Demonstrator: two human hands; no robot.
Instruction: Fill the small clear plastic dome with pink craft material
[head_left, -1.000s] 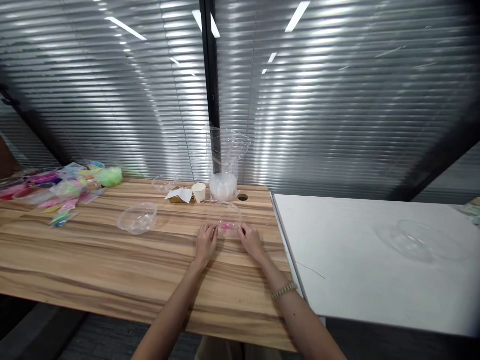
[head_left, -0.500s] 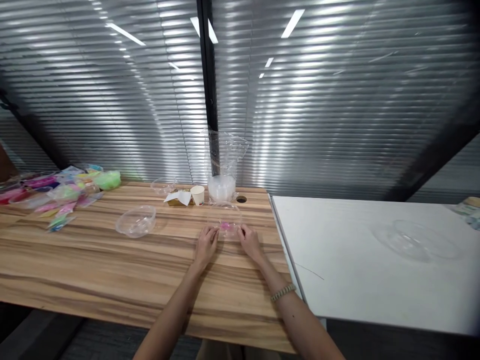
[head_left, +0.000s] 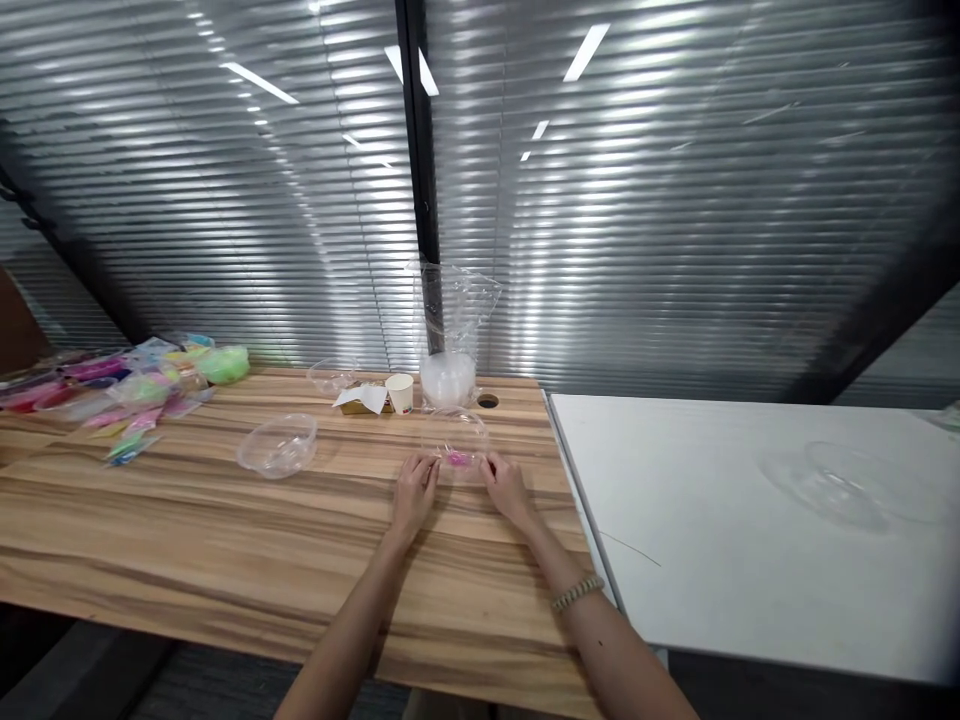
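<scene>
A round clear plastic bowl [head_left: 456,425] stands on the wooden table just in front of me, tilted or upright, I cannot tell which. Something small and bright pink [head_left: 458,458] shows at its near side, too small to name. My left hand [head_left: 415,492] pinches at the bowl's near left side, thumb and fingers together. On the near right side, the fingers of my right hand [head_left: 508,488] are closed in a similar pinch, and a beaded bracelet is on that wrist. The pink thing lies between the two sets of fingertips.
Another clear bowl [head_left: 277,447] rests to the left. Behind are a paper cup [head_left: 400,393], a small box with white paper [head_left: 364,399] and bagged stacked bowls [head_left: 448,380]. Colourful packets [head_left: 142,395] pile up far left. A white table [head_left: 697,500] adjoins at right.
The view has shifted slightly, so the table's things appear a little lower and further right. Both hands keep their pinch at the bowl; the pink thing looks slightly lower between them.
</scene>
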